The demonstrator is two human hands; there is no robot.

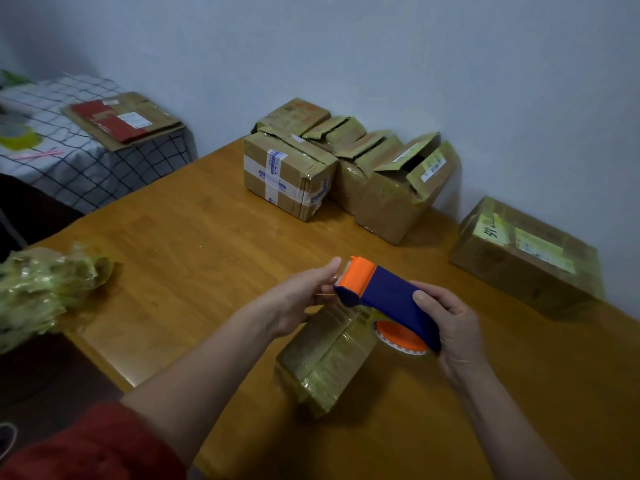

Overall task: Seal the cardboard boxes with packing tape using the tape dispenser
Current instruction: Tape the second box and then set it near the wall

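The step in hand looks like freeing the tape end before a strip is laid. The wooden table (194,237) fills the middle of the frame, and the small box (325,358) at lower centre lies flat on it, directly below the hands. It is best left flat there, so the strip can start on the side wall and run along the seam. The tape dispenser (384,296) is held just above that box, nose toward the upper left. It should be tipped until the nose meets the cardboard, then pulled steadily so the film does not wrinkle. The right hand (453,327) wraps the blue body, thumb on top and fingers curled beneath. The left hand (301,299) has its thumb against the orange nose and its fingers curled under. Whether they already pinch the tape end cannot be told.

The tabletop is smooth and glossy. The cluster of boxes (346,168) at upper centre is creased brown cardboard, several with flaps standing open. The long box (526,258) at right is closed and shiny with yellowish film. A crumpled wad of used tape (45,285) sits at the left edge. The small box is glossy and already much taped. The dispenser is hard plastic with an orange wheel.
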